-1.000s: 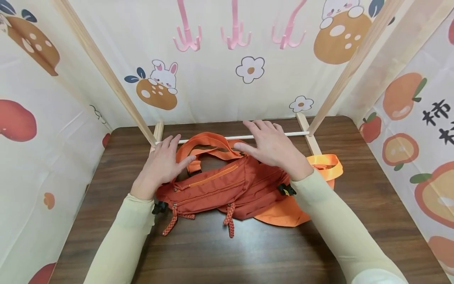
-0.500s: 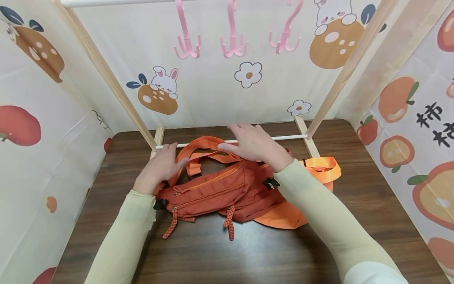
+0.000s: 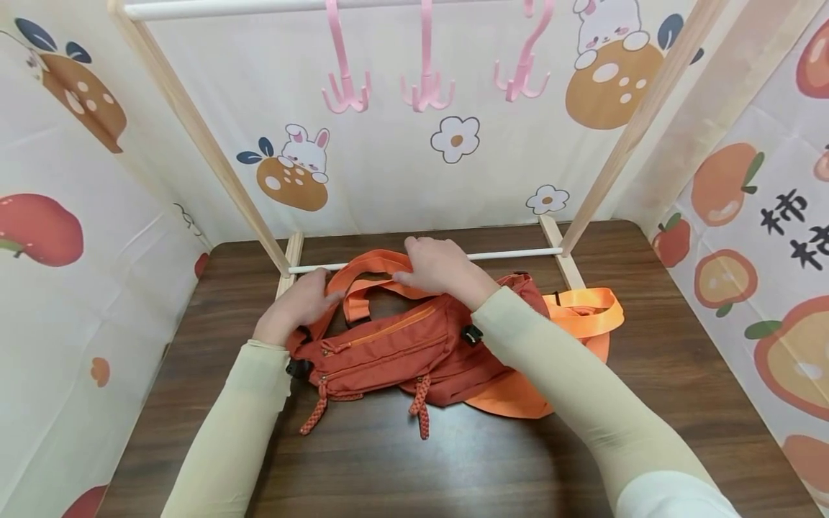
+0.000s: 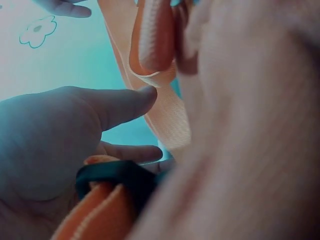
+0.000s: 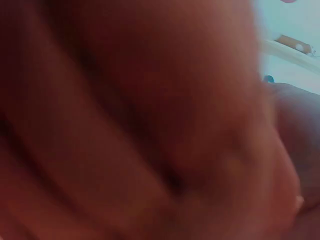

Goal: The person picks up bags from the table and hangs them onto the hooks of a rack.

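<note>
A rust-red waist pack (image 3: 388, 345) with braided zip pulls lies on the table (image 3: 414, 475), its orange strap (image 3: 369, 266) looped toward the rod behind. At the strap's left side is my left hand (image 3: 298, 306). In the left wrist view its thumb (image 4: 127, 105) reaches the strap's edge, and the fingers extend behind the webbing, with a gap between. My right hand (image 3: 443, 270) is over the strap's right part, thumb and fingertips on either side of it. The right wrist view is mostly a blurred reddish surface.
A wooden rack with a low white rod (image 3: 518, 253) and slanted posts (image 3: 194, 137) stands behind the pack. Pink hooks (image 3: 427, 90) hang from its upper rod (image 3: 227, 8). Bright orange fabric with a ribbon loop (image 3: 599, 309) lies partly under the pack's right side.
My right hand has moved left and slightly down onto the strap. The left hand has lowered a little toward the strap, its fingers bending more. The pack has hardly moved.
</note>
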Action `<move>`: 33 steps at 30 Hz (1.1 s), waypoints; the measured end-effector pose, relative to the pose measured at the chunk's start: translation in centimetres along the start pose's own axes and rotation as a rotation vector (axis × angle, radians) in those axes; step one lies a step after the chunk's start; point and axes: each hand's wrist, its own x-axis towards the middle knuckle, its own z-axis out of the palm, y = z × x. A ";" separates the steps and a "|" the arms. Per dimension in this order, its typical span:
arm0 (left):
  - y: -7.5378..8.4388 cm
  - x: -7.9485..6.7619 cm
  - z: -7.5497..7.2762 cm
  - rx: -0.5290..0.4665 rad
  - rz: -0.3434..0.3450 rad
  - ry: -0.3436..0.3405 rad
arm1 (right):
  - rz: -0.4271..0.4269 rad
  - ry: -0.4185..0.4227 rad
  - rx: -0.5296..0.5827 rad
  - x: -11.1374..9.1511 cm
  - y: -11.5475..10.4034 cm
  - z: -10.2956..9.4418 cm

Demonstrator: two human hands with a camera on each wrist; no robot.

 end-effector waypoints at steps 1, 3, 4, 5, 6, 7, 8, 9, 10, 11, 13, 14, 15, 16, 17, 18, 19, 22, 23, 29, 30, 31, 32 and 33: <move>0.0 0.1 0.0 0.001 -0.004 0.001 | 0.004 -0.007 -0.006 0.2 -0.1 0.2; -0.1 0.3 0.2 0.005 -0.008 0.005 | 0.014 -0.023 -0.018 0.4 -0.2 0.5; -0.2 0.4 0.2 0.004 -0.011 0.006 | 0.020 -0.030 -0.027 0.6 -0.3 0.6; -0.2 0.5 0.3 0.005 -0.012 0.008 | 0.028 -0.037 -0.033 0.6 -0.3 0.7; -0.3 0.6 0.3 0.003 -0.012 0.009 | 0.035 -0.041 -0.039 0.7 -0.4 0.8; -0.3 0.7 0.4 0.001 -0.016 0.007 | 0.042 -0.045 -0.046 0.8 -0.5 0.9; -0.4 0.8 0.4 0.001 -0.013 0.005 | 0.047 -0.046 -0.053 0.8 -0.5 1.0; -0.4 0.8 0.4 -0.001 -0.012 0.003 | 0.051 -0.047 -0.057 0.9 -0.6 1.0; -0.5 0.8 0.4 -0.005 -0.012 -0.002 | 0.053 -0.048 -0.059 0.9 -0.6 1.1; -0.6 0.8 0.5 -0.006 -0.011 -0.006 | 0.055 -0.048 -0.060 0.9 -0.6 1.2; -0.7 0.8 0.5 -0.012 -0.005 -0.012 | 0.056 -0.046 -0.057 1.0 -0.5 1.4; -0.8 0.7 0.5 -0.010 0.003 -0.013 | 0.058 -0.044 -0.053 1.0 -0.4 1.5; -0.8 0.7 0.5 -0.012 0.005 -0.015 | 0.060 -0.044 -0.052 1.0 -0.4 1.6; -0.9 0.8 0.5 -0.011 0.010 -0.016 | 0.062 -0.043 -0.051 1.1 -0.3 1.7; -1.0 0.8 0.5 -0.008 0.018 -0.014 | 0.064 -0.040 -0.050 1.1 -0.3 1.8; -1.0 0.8 0.5 -0.002 0.024 -0.008 | 0.066 -0.036 -0.048 1.1 -0.2 1.8; -1.0 0.8 0.5 0.002 0.027 0.001 | 0.069 -0.032 -0.046 1.0 -0.2 1.8; -1.1 0.7 0.3 -0.002 0.035 0.040 | 0.069 -0.018 -0.034 0.9 -0.2 1.6; -1.1 0.6 0.2 -0.010 0.036 0.057 | 0.068 -0.010 -0.024 0.9 -0.1 1.5; -1.1 -0.2 -0.4 -0.110 0.017 0.174 | 0.044 0.051 0.136 0.1 0.4 0.5; -1.1 -0.4 -0.6 -0.135 0.011 0.189 | 0.039 0.059 0.181 0.0 0.5 0.3; -1.1 -0.5 -0.7 -0.161 0.001 0.204 | 0.032 0.070 0.227 -0.2 0.6 0.2; -1.0 -0.7 -0.9 -0.192 -0.007 0.219 | 0.023 0.080 0.269 -0.4 0.7 0.0; -0.9 -0.8 -1.0 -0.226 -0.016 0.231 | 0.016 0.089 0.308 -0.6 0.8 -0.2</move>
